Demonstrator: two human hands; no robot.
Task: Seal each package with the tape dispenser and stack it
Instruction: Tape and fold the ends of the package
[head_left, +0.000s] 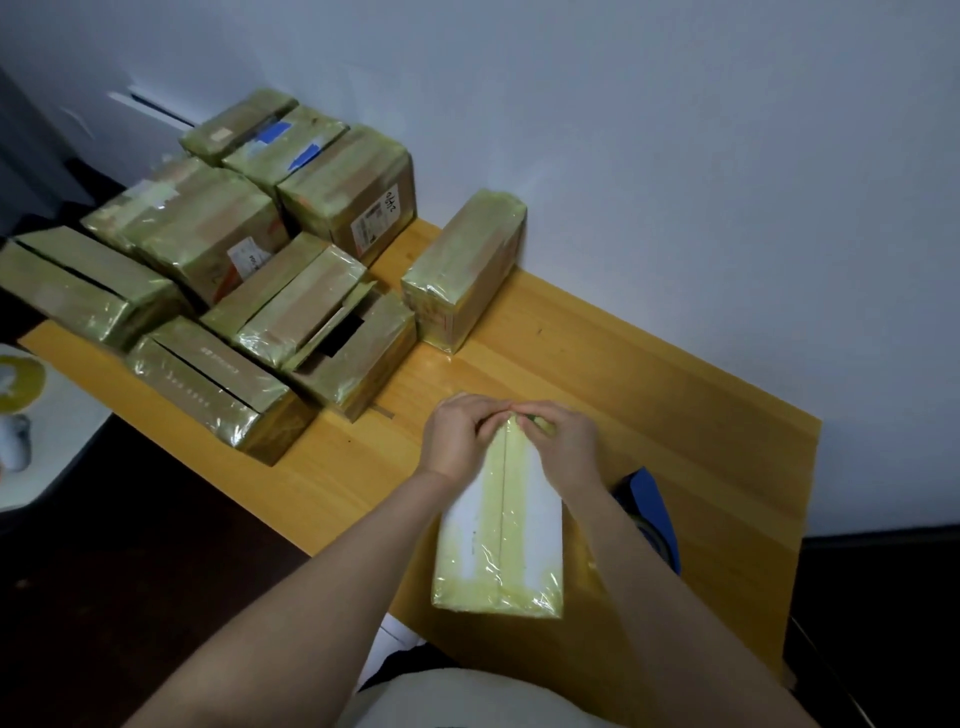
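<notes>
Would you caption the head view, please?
Left hand and right hand pinch the white package at its far end on the table.

boxes (218, 291) crowding left, table (649, 395) right open

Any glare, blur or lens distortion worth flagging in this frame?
Head view: dim, even light; tape glare on the white package and the stacked brown boxes; far-left edge blurred; wooden table edges show little bending.
</notes>
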